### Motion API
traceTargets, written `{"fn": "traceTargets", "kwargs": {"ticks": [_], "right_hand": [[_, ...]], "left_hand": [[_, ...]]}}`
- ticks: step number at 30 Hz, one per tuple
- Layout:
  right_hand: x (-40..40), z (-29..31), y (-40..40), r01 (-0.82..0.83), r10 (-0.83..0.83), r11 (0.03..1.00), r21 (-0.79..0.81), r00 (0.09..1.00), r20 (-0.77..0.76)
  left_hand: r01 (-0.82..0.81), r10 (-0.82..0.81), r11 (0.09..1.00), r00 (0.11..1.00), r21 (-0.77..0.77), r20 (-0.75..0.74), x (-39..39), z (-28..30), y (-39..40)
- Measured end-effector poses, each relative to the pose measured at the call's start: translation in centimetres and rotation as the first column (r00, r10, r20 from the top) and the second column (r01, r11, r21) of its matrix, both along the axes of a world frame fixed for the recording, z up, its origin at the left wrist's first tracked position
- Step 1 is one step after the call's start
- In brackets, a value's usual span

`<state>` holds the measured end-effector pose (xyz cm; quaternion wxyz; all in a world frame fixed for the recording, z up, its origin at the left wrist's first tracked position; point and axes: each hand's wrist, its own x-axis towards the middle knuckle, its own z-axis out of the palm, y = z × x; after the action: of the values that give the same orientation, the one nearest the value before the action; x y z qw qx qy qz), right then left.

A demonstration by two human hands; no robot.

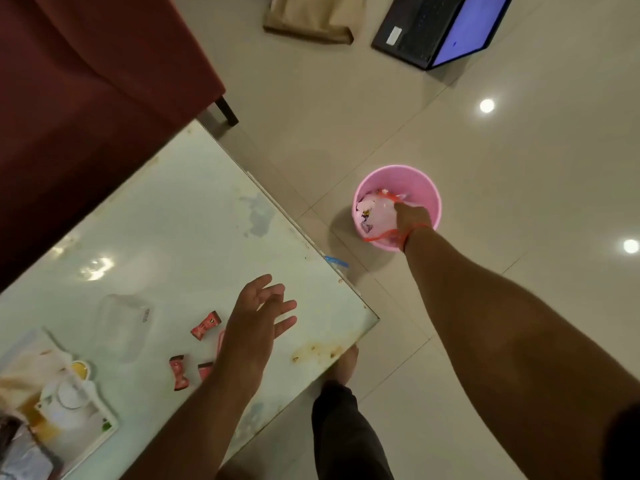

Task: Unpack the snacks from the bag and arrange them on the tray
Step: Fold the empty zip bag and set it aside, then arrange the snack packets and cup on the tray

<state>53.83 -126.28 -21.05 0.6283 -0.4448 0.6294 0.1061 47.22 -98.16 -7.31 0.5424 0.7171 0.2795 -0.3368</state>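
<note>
My right hand (pixel 412 216) reaches down into a pink bin (pixel 427 183) on the floor and rests on a clear plastic bag (pixel 379 213) with red handles. One handle loops over my wrist, and my fingers are hidden inside the bin. Above the glass table (pixel 194 237), my left hand (pixel 258 323) hovers empty with its fingers spread. Small red wrapped snacks lie loose on the table beside that hand: one (pixel 206 325) to its left, two more (pixel 179 373) (pixel 205 370) near my wrist. A printed tray (pixel 104 424) sits at the table's lower left corner.
A clear plastic container (pixel 124 327) lies on the table left of the snacks. A dark red sofa (pixel 86 98) borders the table's far side. On the tiled floor lie an open laptop (pixel 440 26) and a brown paper bag (pixel 311 19). My foot (pixel 346 362) stands by the table corner.
</note>
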Motion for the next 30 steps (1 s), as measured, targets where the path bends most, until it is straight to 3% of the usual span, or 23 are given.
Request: {"fn": "traceTargets", "kwargs": {"ticks": [4,9,13,17,21,25,27,30], "right_hand": [[-2.1,-1.7,-0.4,-0.251,0.216,0.929,-0.273,0.965,-0.151],[-7.7,1.8,2.1,-0.434,0.385,0.850,-0.298,0.899,-0.210],[-10.4,7.0,6.7,-0.593,0.530,0.670,-0.447,0.803,-0.272],[-11.3,13.0,15.1,-0.734,0.742,0.416,-0.536,0.615,-0.266],[-12.7,18.4,28.4,-0.784,0.883,0.240,-0.573,0.422,-0.206],[-15.0,22.4,43.0,-0.838,0.973,0.095,-0.537,0.191,-0.127],[-16.3,24.0,49.7,-0.862,0.991,-0.028,-0.507,0.042,-0.126],[-18.9,25.9,58.9,-0.857,0.985,-0.171,-0.486,-0.139,-0.101]], "left_hand": [[-0.003,0.003,1.000,1.000,0.001,0.006,-0.7,-0.3,0.8],[-0.131,0.131,0.990,0.991,-0.043,-0.016,-2.2,1.9,3.0],[-0.213,0.208,0.972,0.977,-0.103,-0.053,-4.0,4.4,7.3],[-0.174,0.176,0.984,0.984,-0.035,0.036,-6.6,6.9,14.8],[-0.073,0.047,0.972,0.991,0.222,0.124,-11.8,9.0,26.3],[-0.034,-0.023,0.935,0.987,0.352,0.156,-18.2,11.0,38.4],[-0.030,-0.031,0.913,0.989,0.406,0.144,-20.8,12.3,44.3],[-0.088,0.038,0.876,0.993,0.475,0.116,-24.6,14.6,52.9]]}}
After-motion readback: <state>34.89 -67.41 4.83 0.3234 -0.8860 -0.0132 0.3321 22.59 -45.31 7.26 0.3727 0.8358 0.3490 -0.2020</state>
